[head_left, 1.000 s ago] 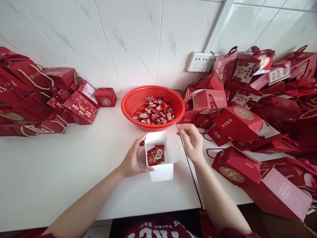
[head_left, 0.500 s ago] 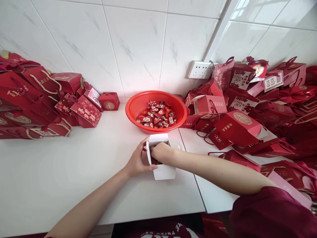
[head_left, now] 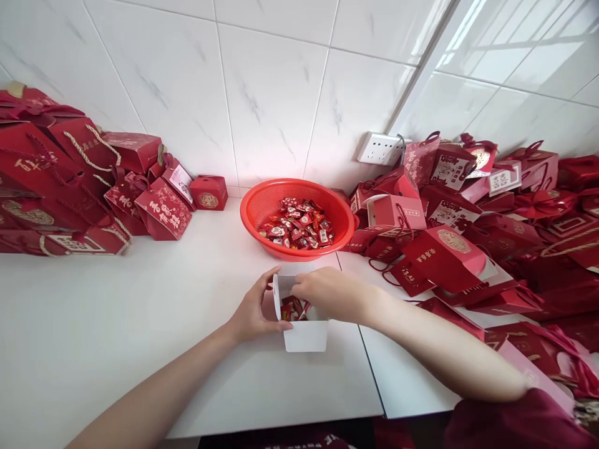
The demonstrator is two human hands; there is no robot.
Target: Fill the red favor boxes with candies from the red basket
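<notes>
A small box (head_left: 305,338), white inside with its flaps up, stands on the white table in front of me. My left hand (head_left: 255,312) grips its left side, thumb at the near corner and fingers behind the left flap. Red wrapped candies (head_left: 292,308) lie inside the box. My right hand (head_left: 332,294) is over the box's right part, fingers bent down into the opening. What those fingertips pinch, if anything, is hidden. Just beyond the box sits a red plastic basket (head_left: 251,218) with perforated sides, holding many wrapped candies (head_left: 302,223).
Red gift boxes (head_left: 163,209) with cord handles are stacked at the left, with a small red box (head_left: 208,193) beside them. A larger heap of red boxes (head_left: 444,255) fills the right side. A power socket (head_left: 380,148) is on the tiled wall. A seam divides the table.
My right hand has lifted out from deep in the box toward its right edge, uncovering the candies inside. My left hand keeps its hold. The view has tilted up slightly.
</notes>
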